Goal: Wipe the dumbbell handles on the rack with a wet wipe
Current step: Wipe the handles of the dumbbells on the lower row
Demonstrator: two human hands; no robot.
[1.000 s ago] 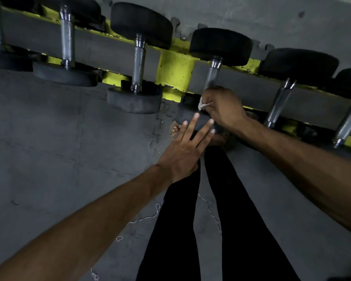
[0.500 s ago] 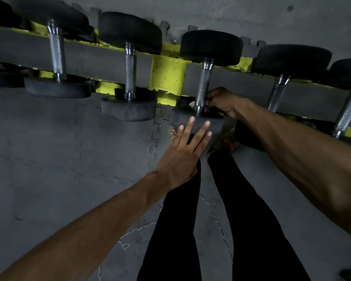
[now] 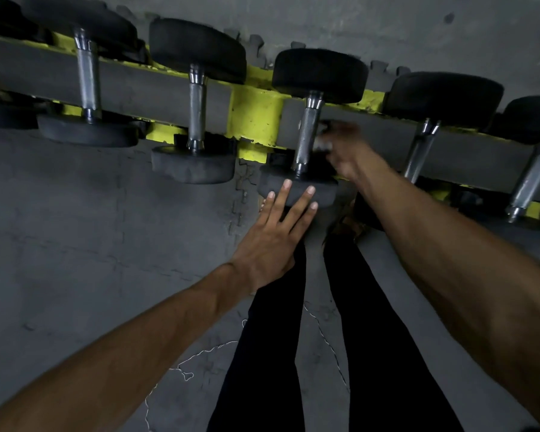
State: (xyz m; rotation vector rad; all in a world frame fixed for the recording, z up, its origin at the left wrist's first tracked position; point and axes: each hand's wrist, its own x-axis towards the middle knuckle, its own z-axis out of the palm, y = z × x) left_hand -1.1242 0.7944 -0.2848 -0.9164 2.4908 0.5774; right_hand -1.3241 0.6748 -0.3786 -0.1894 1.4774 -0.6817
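1. Along the grey and yellow rack (image 3: 256,116): a row of black-headed dumbbells (image 3: 197,48), each laid across the rail, steel handles pointing toward the camera.
2. Just right of the yellow post: the middle dumbbell (image 3: 320,74), its knurled handle (image 3: 307,135) uncovered along its length, from the far head down to the near head (image 3: 326,193).
3. On the front of that near head: left hand (image 3: 272,241), fingers straight and spread, fingertips against the rubber, gripping nothing.
4. Just right of the handle, about midway along it: right hand (image 3: 343,151), smeared by motion, fingers curled round a pale wet wipe (image 3: 323,147); wipe on the metal or just off it, impossible to tell.
5. Below the hands: legs (image 3: 387,353) in black trousers, over a grey floor (image 3: 75,229) with a thin white thread (image 3: 184,366) lying on it.
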